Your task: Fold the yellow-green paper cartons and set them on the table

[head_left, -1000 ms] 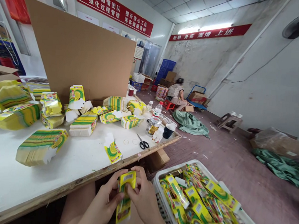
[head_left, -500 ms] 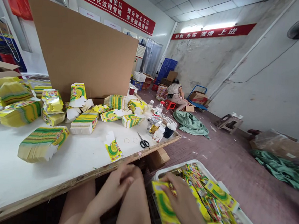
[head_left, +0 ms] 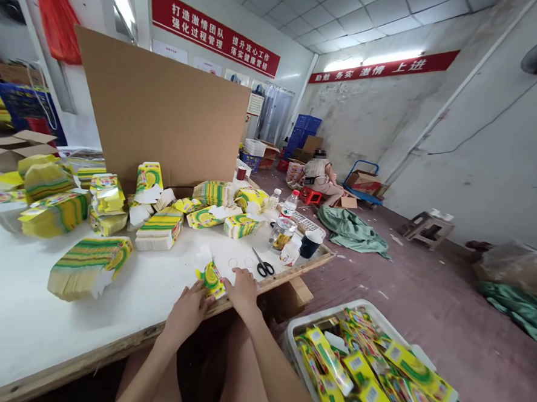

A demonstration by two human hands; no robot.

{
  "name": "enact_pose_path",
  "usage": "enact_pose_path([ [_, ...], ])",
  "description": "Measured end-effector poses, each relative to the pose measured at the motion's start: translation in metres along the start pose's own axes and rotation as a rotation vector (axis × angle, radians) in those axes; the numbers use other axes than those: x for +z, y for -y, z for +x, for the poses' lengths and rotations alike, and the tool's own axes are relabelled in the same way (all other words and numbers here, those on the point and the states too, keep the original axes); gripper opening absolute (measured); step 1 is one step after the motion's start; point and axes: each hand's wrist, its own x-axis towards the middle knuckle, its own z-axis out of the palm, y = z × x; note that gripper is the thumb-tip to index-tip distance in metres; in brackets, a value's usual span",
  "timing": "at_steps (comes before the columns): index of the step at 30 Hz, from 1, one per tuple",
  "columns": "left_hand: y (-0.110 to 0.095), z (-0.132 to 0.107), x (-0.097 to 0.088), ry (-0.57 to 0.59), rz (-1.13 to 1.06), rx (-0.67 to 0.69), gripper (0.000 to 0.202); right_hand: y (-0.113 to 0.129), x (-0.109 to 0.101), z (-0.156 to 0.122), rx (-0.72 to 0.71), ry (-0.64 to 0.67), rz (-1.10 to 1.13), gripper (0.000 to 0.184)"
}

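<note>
A flattened yellow-and-green paper carton [head_left: 210,277] lies near the front edge of the white table, its white flap pointing away from me. My left hand [head_left: 187,312] touches the carton's near left side with its fingers stretched out. On the other side, my right hand [head_left: 243,291] rests at the carton's right edge, fingers extended and slightly apart. Neither hand is closed around it. Down to the right stands a white plastic bin [head_left: 293,330] that holds several filled yellow cartons [head_left: 329,357].
Black scissors [head_left: 265,267] lie right of my hands, beside a white bottle [head_left: 290,251], a clear jar [head_left: 282,233] and a dark cup [head_left: 310,245]. Carton stacks [head_left: 89,266] stand along the left and back, before a tall cardboard sheet [head_left: 164,116]. A person [head_left: 319,172] sits farther off.
My right hand has let go of a yellow carton in the bin and moved left to the table. My left hand has risen from my lap to the flattened carton. The view shifted slightly.
</note>
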Motion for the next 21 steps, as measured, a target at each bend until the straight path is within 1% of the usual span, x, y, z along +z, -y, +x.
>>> enact_pose_path([
  [3,-0.001,0.000,-0.002,0.015,0.023,-0.003,0.039,0.016,0.030,0.024,0.061,0.074,-0.015,0.035],
  [5,-0.001,0.001,-0.002,0.019,0.020,-0.003,0.040,0.018,0.041,0.029,0.082,0.103,-0.011,0.030],
  [7,0.000,0.001,-0.001,0.020,0.006,-0.005,0.040,0.018,0.047,0.028,0.099,0.103,-0.001,0.026],
  [9,0.000,0.001,0.000,0.019,-0.019,-0.008,0.040,0.018,0.048,0.025,0.118,0.088,0.015,0.026],
  [11,0.001,0.001,0.001,0.009,-0.057,-0.011,0.039,0.018,0.048,0.024,0.149,0.077,0.035,0.031],
  [14,0.001,0.000,0.002,-0.019,-0.142,-0.015,0.034,0.017,0.045,0.030,0.194,0.106,0.102,0.034],
  [16,0.001,-0.001,0.003,-0.048,-0.221,-0.019,0.030,0.016,0.044,0.037,0.206,0.146,0.184,0.032],
  [18,0.000,-0.002,0.003,-0.084,-0.319,-0.024,0.026,0.015,0.042,0.043,0.198,0.159,0.290,0.030],
  [20,0.000,-0.003,0.001,-0.129,-0.437,-0.034,0.029,0.015,0.039,0.043,0.174,0.121,0.411,0.028],
  [21,0.001,-0.003,0.000,-0.155,-0.506,-0.041,0.034,0.014,0.037,0.039,0.157,0.085,0.476,0.026],
])
